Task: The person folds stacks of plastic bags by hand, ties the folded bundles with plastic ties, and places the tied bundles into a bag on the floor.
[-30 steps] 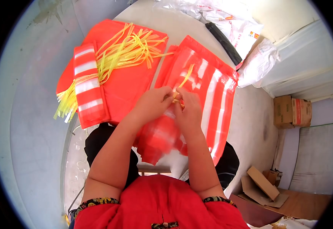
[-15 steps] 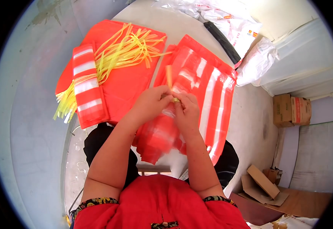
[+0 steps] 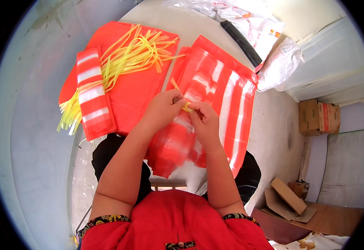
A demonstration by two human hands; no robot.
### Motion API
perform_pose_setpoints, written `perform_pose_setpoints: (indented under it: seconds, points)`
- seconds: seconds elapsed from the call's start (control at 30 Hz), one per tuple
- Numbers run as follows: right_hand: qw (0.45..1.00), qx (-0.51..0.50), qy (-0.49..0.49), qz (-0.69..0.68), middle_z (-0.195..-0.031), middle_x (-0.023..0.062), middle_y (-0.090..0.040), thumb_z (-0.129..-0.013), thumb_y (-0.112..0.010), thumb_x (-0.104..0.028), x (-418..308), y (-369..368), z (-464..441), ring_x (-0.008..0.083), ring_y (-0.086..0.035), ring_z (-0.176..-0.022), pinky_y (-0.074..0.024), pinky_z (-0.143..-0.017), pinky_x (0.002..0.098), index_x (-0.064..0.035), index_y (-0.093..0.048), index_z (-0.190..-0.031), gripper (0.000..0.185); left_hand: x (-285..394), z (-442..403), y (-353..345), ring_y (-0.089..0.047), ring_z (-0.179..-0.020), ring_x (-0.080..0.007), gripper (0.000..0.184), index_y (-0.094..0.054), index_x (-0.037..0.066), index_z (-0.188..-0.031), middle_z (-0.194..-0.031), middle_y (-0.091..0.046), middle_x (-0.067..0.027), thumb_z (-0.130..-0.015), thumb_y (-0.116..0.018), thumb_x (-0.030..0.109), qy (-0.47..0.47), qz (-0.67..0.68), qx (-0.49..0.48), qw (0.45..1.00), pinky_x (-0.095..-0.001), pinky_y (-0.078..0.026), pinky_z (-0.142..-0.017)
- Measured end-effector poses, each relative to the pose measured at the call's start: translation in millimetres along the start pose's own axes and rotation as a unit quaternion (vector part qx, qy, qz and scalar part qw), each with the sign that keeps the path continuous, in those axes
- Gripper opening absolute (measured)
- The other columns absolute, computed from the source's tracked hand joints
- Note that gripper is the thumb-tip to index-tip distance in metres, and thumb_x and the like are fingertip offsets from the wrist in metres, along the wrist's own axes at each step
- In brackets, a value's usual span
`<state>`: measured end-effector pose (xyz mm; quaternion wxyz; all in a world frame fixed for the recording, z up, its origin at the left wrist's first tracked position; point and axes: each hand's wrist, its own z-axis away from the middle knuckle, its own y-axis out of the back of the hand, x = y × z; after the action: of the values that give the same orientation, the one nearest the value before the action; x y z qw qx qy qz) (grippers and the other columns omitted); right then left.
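Note:
My left hand pinches a short yellow ribbon at the middle of the view. On the ribbon's other side, my right hand closes its fingertips on it. Both hands are over red-and-white striped plastic bags, part of which is bunched below them. To the left, a folded striped bundle and a tangle of yellow ribbons lie on plain red plastic. Some ribbon ends stick out left of the bundle.
A black bar-like object lies at the table's far right, beside white printed bags. Cardboard boxes stand at the right wall. Opened cardboard rests on a brown surface at lower right.
The yellow ribbon's free end has swung to the left and is lower. My hands have moved slightly apart, still pinching the ribbon.

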<state>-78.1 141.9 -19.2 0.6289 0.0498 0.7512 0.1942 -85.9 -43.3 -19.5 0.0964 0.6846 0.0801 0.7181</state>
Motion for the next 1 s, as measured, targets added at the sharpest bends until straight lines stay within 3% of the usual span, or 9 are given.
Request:
perform_pose_setpoints:
  seconds: [0.2,0.3,0.43,0.5,0.63,0.73,0.83,0.93,1.0]
  points:
    - [0.99,0.033,0.098,0.093,-0.135,0.0131,-0.058,-0.087,-0.072,0.005,5,9,7,0.0303,-0.056,-0.127,-0.052,-0.1,0.0392,-0.0059,-0.075,-0.105,0.021,-1,-4,-2,-0.071,-0.084,-0.0358,0.02,-0.068,0.002,-0.094,-0.088,-0.073,-0.0166,-0.096,-0.068,0.021,-0.035,-0.132,0.081,0.987,-0.0463,-0.054,-0.073]
    - [0.974,0.033,0.127,0.183,-0.139,0.0143,-0.056,-0.084,-0.074,0.003,6,15,17,0.0354,-0.049,-0.135,-0.0452,-0.11,0.0449,-0.0074,-0.076,-0.1,0.019,1,-5,-3,-0.069,-0.083,-0.0379,0.018,-0.067,0.003,-0.094,-0.085,-0.071,-0.0191,-0.097,-0.069,0.022,-0.029,-0.235,0.117,0.965,-0.047,-0.053,-0.072]
    - [0.976,0.037,0.101,0.19,-0.146,0.015,-0.05,-0.089,-0.075,-0.004,8,19,23,0.0317,-0.045,-0.138,-0.0424,-0.113,0.0421,-0.0084,-0.072,-0.118,0.03,-1,-8,-8,-0.069,-0.081,-0.0365,0.018,-0.069,0.004,-0.104,-0.086,-0.07,-0.0182,-0.098,-0.069,0.021,-0.014,-0.31,0.126,0.942,-0.0455,-0.054,-0.073]
    - [0.971,0.084,0.062,0.216,-0.149,0.015,-0.048,-0.091,-0.074,-0.004,0,16,26,0.0303,-0.051,-0.134,-0.0465,-0.111,0.0409,-0.0089,-0.063,-0.136,0.046,1,-4,-7,-0.069,-0.081,-0.0339,0.02,-0.07,0.004,-0.112,-0.089,-0.071,-0.0168,-0.099,-0.068,0.02,-0.062,-0.255,0.17,0.95,-0.0434,-0.055,-0.074]
    - [0.995,0.043,-0.089,-0.016,-0.15,0.0139,-0.046,-0.096,-0.069,-0.005,6,22,30,0.023,-0.059,-0.122,-0.0545,-0.099,0.0349,-0.0067,-0.04,-0.157,0.067,-6,5,2,-0.068,-0.082,-0.027,0.027,-0.071,0.003,-0.122,-0.093,-0.071,-0.0138,-0.101,-0.067,0.02,-0.13,-0.132,0.153,0.971,-0.0385,-0.055,-0.077]
    - [0.994,0.023,-0.104,0.007,-0.151,0.0139,-0.046,-0.098,-0.066,-0.006,9,18,31,0.0186,-0.062,-0.117,-0.0562,-0.093,0.0314,-0.0057,-0.036,-0.16,0.069,7,22,10,-0.071,-0.093,-0.0313,0.028,-0.071,0.0,-0.113,-0.098,-0.073,-0.0163,-0.1,-0.065,0.023,-0.035,-0.09,-0.006,0.995,-0.0402,-0.054,-0.083]
    - [0.986,0.047,-0.137,-0.078,-0.157,0.0142,-0.045,-0.1,-0.065,-0.007,-8,15,26,0.0179,-0.062,-0.118,-0.0547,-0.096,0.0312,-0.0063,-0.034,-0.163,0.07,2,27,7,-0.071,-0.092,-0.0255,0.031,-0.072,0.0,-0.109,-0.098,-0.073,-0.0141,-0.103,-0.062,0.029,-0.047,-0.023,0.004,0.999,-0.0382,-0.054,-0.082]
    - [0.968,0.058,-0.086,-0.229,-0.163,0.0139,-0.041,-0.101,-0.065,-0.009,-49,18,28,0.0193,-0.06,-0.125,-0.0527,-0.101,0.0311,-0.0063,-0.032,-0.164,0.071,-3,22,15,-0.07,-0.097,-0.0187,0.04,-0.073,0.003,-0.12,-0.11,-0.076,-0.0083,-0.11,-0.055,0.037,0.076,0.079,-0.048,0.993,-0.0348,-0.055,-0.087]
    - [0.94,0.016,-0.039,-0.338,-0.167,0.0134,-0.038,-0.101,-0.065,-0.011,-74,23,29,0.0211,-0.058,-0.133,-0.0512,-0.106,0.0318,-0.006,-0.03,-0.165,0.072,9,26,18,-0.071,-0.1,-0.0196,0.044,-0.071,0.004,-0.125,-0.114,-0.075,-0.0088,-0.111,-0.051,0.04,0.169,0.287,-0.052,0.941,-0.0356,-0.056,-0.091]
